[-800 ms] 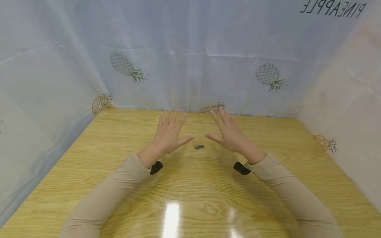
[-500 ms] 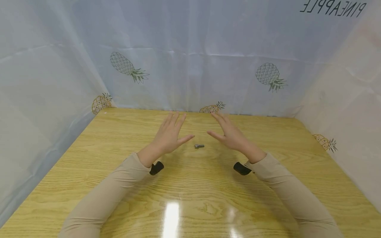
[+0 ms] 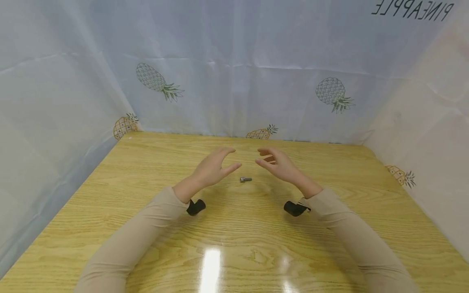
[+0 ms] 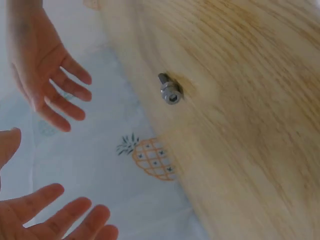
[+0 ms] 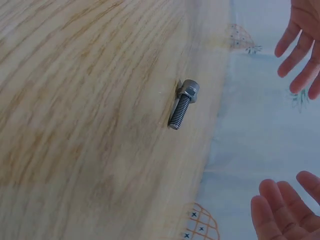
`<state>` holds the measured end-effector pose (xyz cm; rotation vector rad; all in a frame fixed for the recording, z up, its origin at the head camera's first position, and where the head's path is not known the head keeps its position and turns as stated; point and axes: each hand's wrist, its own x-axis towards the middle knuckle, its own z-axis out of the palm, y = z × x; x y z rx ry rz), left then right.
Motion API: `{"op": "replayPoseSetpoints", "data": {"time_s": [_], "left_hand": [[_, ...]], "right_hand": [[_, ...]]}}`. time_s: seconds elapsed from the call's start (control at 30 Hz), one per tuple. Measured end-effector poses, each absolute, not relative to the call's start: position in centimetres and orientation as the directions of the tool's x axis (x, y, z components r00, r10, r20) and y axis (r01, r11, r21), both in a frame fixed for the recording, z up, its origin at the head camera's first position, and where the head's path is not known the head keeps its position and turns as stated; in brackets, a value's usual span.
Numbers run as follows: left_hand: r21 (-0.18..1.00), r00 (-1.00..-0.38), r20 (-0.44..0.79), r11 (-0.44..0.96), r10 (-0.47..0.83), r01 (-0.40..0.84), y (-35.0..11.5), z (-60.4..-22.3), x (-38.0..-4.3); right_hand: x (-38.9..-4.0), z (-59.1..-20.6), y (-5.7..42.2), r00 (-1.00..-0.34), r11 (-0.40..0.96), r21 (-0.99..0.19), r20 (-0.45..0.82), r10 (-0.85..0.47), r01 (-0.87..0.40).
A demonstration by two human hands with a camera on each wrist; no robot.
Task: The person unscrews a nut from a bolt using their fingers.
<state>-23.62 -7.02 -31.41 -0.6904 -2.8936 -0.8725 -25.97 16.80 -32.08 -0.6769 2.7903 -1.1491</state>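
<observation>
A small metal socket-head bolt (image 3: 246,179) lies on its side on the wooden table (image 3: 234,228). Its head points left in the head view and its threaded shank right. A hex nut (image 5: 189,93) sits round the shank close against the head, and the head's hex recess shows in the left wrist view. My left hand (image 3: 211,167) hovers beyond and to the left of the bolt, thumb and fingers apart and gently bent. Mirroring it on the right, my right hand (image 3: 280,165) hovers with its fingers loosely bent. Both hands hold nothing.
A pale curtain (image 3: 234,93) printed with pineapples hangs behind the table and along both sides. Black wrist-worn devices (image 3: 196,207) stick out beneath both beige sleeves (image 3: 135,228). Bright light reflects off the near part of the tabletop.
Both hands have gone from spread, straight fingers to softly bent ones, with the fingertips drawn back toward me and lower. The bolt has stayed in place.
</observation>
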Motion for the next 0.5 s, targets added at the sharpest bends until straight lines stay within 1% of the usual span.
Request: {"op": "replayPoseSetpoints", "data": {"time_s": [0.27, 0.5], "left_hand": [[0.669, -0.897, 0.141, 0.627, 0.419, 0.398, -6.8, -32.1, -24.6], [0.718, -0.905, 0.093, 0.601, 0.416, 0.350, -6.5, -32.7, -25.2]], "right_hand": [[-26.8, -32.8, 16.9, -0.910, 0.586, -0.743, 0.073, -0.409, -0.323], [-27.2, -33.4, 16.9, -0.908, 0.525, -0.831, -0.061, -0.414, -0.183]]}}
